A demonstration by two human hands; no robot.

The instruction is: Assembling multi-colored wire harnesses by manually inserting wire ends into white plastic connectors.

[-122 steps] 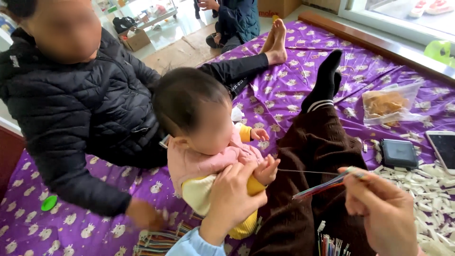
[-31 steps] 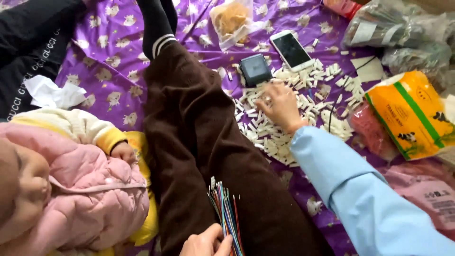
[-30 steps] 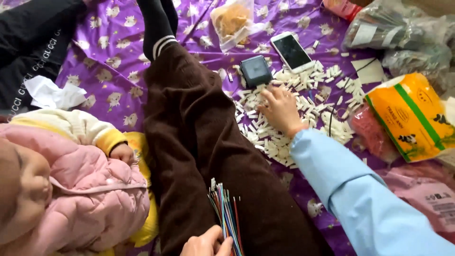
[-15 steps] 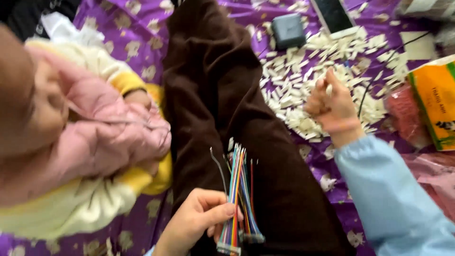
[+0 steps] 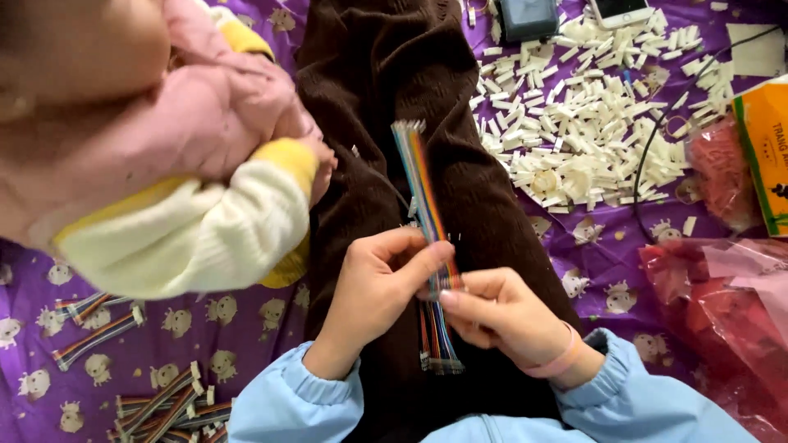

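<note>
Fingers of both hands pinching rainbow ribbon cable over our brown-trousered lap: left hand steadying, right hand gripping near lower end. Next, we judge, fitting white connector from pile needs careful alignment.

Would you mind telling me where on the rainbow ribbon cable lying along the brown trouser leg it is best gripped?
Probably at its middle, pinching the flat faces from either side. The rainbow ribbon cable is a thin, flat band lying lengthwise on the brown trouser leg, with loose wire tips fanning at the far end. The left hand and right hand already pinch it there.
</note>
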